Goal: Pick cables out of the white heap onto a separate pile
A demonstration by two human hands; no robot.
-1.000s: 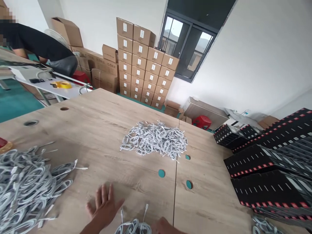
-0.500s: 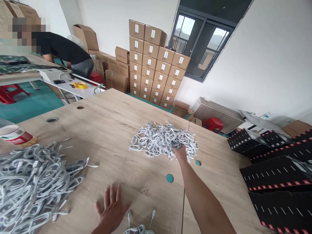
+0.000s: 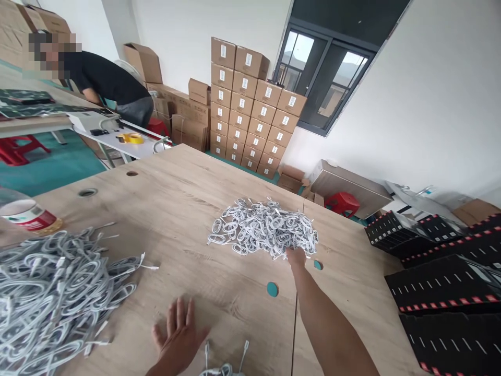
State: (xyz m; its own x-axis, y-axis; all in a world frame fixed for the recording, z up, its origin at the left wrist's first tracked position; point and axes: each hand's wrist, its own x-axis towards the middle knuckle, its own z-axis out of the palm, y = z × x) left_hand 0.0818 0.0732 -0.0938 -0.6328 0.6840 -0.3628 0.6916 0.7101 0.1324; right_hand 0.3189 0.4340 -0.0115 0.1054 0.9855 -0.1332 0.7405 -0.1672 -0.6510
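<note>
A heap of coiled pale grey cables (image 3: 266, 227) lies on the wooden table (image 3: 168, 209). My right hand (image 3: 296, 257) is at the heap's near right edge, arm stretched out; its fingertips are too small and hidden to tell what they hold. Flat on the table, with fingers spread and nothing held, rests my left hand (image 3: 178, 331). A larger, looser pile of grey cables (image 3: 58, 297) fills the lower left. Between my arms, at the bottom edge, a few more cables (image 3: 225, 368) are partly in view.
A bottle (image 3: 29, 214) stands at the left edge. Two green discs (image 3: 272, 289) lie beside my right arm. Black boxes (image 3: 442, 282) line the right side. Stacked cartons (image 3: 250, 104) stand by the wall. A person (image 3: 105, 78) bends over another table at the upper left.
My right hand has drawn back slightly from the heap towards its near edge. My left hand has stayed in place. The person at the upper left has shifted slightly.
</note>
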